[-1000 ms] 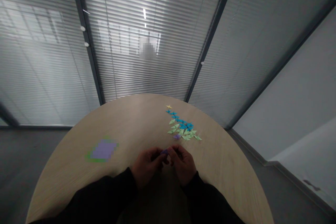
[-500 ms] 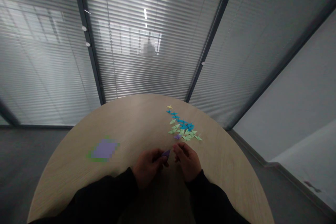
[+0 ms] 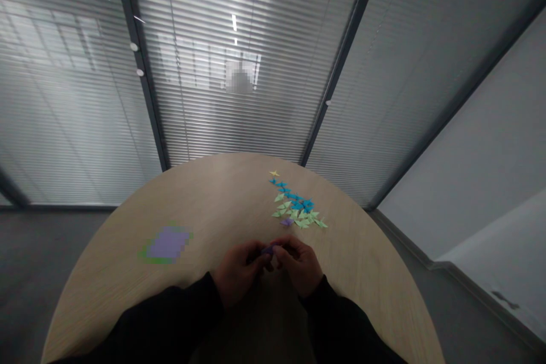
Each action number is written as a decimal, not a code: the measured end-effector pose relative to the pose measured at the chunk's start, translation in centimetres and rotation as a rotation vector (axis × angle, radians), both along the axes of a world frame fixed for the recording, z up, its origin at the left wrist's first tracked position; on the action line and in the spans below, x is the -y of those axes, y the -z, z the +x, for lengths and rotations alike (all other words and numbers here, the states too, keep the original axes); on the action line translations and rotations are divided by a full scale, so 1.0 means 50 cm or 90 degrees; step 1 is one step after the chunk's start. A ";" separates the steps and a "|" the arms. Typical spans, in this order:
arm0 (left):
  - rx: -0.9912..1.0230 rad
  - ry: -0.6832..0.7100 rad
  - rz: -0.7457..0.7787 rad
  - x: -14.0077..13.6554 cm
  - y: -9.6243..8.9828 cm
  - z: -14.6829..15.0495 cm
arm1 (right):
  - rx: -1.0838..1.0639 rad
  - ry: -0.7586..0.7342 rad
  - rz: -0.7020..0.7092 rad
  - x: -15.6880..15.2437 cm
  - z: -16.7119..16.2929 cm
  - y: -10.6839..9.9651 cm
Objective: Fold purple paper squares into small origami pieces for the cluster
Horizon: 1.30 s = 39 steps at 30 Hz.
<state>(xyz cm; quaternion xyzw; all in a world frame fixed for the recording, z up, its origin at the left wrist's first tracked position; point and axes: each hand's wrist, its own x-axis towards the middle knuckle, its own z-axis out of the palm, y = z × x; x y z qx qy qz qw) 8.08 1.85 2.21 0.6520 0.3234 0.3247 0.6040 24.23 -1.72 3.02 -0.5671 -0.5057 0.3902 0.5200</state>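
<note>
Between my two hands is a small folded piece of purple paper [image 3: 269, 249], mostly covered by fingers. My left hand [image 3: 239, 270] pinches it from the left side. From the right, my right hand [image 3: 300, 264] has its thumb and fingers closed on the paper's other end. Just beyond the hands lies a purple folded-paper figure [image 3: 287, 222]. Around and behind it sit several light green paper figures [image 3: 305, 218], several blue ones [image 3: 302, 203] and a yellow one [image 3: 274, 173] at the far end. They look like origami cranes.
A pixelated purple and green stack of what looks like paper [image 3: 168, 243] lies on the left of the round wooden table [image 3: 213, 196]. Past the table's far edge stand glass panels with blinds [image 3: 239, 119]. A white wall [image 3: 478, 142] rises on the right.
My right hand has moved left to meet the purple paper and closed on it. My left hand keeps its pinch. The paper figures on the table have not moved.
</note>
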 end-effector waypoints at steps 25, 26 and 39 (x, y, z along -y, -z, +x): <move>0.008 -0.007 0.001 -0.003 0.007 -0.004 | 0.062 0.037 0.042 0.001 0.000 0.009; 0.014 -0.007 -0.009 -0.003 0.005 -0.003 | 0.056 0.038 0.048 0.001 0.001 0.009; 0.030 -0.078 -0.021 -0.004 0.004 -0.002 | 0.034 0.006 0.028 0.005 -0.004 0.005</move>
